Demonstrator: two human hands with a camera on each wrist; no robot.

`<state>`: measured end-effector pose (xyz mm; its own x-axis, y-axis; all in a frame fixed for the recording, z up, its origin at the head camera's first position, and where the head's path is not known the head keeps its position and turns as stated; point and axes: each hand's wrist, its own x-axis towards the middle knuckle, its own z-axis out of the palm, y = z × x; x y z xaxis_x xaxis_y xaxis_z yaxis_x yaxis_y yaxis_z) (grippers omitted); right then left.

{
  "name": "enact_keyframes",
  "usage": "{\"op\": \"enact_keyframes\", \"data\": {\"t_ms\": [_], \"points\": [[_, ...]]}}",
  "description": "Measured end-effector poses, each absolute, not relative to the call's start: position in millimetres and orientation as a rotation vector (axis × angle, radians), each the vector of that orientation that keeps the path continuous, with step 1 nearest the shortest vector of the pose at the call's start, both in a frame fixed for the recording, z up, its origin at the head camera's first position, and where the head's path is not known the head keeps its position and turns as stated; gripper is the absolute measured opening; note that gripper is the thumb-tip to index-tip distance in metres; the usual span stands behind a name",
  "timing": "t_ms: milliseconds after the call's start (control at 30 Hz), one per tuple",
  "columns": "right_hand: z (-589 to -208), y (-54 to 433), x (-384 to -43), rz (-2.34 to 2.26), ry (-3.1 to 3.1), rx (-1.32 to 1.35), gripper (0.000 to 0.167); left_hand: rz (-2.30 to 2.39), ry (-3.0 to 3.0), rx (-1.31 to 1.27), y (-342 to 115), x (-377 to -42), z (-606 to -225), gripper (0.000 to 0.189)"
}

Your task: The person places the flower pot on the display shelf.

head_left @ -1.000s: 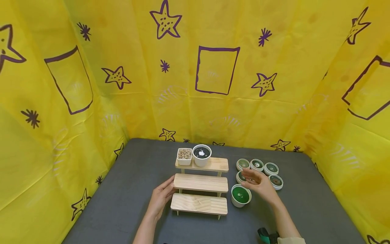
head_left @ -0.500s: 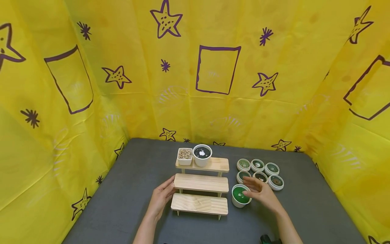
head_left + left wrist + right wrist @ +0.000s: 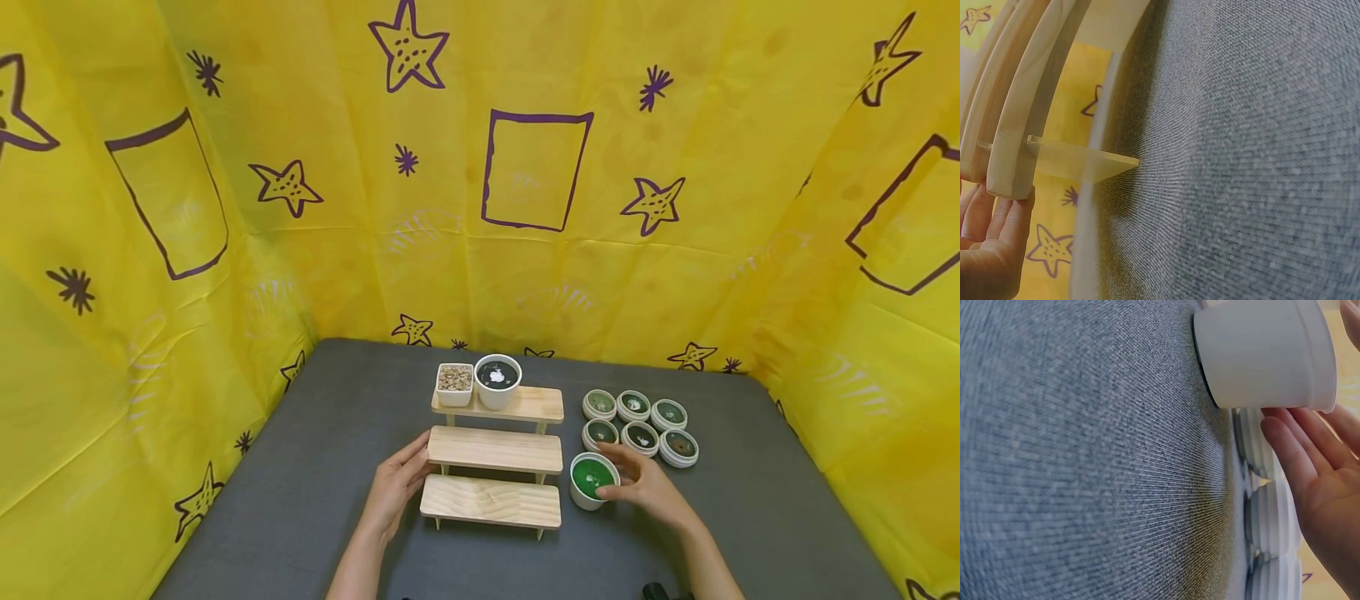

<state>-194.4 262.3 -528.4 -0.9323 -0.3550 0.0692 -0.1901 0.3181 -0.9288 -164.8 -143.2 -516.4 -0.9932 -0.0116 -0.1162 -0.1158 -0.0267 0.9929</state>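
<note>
While the green-filled white cup (image 3: 589, 479) stands upright on the surface (image 3: 360, 400), just right of the stand, the right hand (image 3: 651, 490) is bowed about its right side, fingers parted and loosely bent, thumb at the near rim; firm contact cannot be told. Item: three-step wooden stand (image 3: 495, 450), its left end touched by the left hand (image 3: 397, 483), fingers extended, nothing lifted, presumably to steady it. Item, far step: square pebble pot (image 3: 454, 382) and round dark-filled cup (image 3: 497, 383), side by side at the left, which leaves the step's right end as room. Item: six low round pots (image 3: 640, 438), two rows, grouped beyond the green-filled cup, perhaps to keep them together; the right fingers lie near them. Edges: a narrow gap parts cup from stand; wider room lies left of the stand; yellow cloth (image 3: 345, 275) bounds the far edge.
</note>
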Motion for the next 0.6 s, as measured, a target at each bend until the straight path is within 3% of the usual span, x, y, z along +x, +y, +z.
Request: {"op": "enact_keyframes", "data": {"t_ms": [333, 600], "points": [[-536, 264, -195, -1.739, 2.300, -0.588, 0.082, 2.196, 2.131, -0.152, -143, -166, -517, 0.053], [-541, 265, -195, -1.771, 2.249, -0.634, 0.082, 2.192, 2.141, -0.150, -143, -165, -516, 0.053]]}}
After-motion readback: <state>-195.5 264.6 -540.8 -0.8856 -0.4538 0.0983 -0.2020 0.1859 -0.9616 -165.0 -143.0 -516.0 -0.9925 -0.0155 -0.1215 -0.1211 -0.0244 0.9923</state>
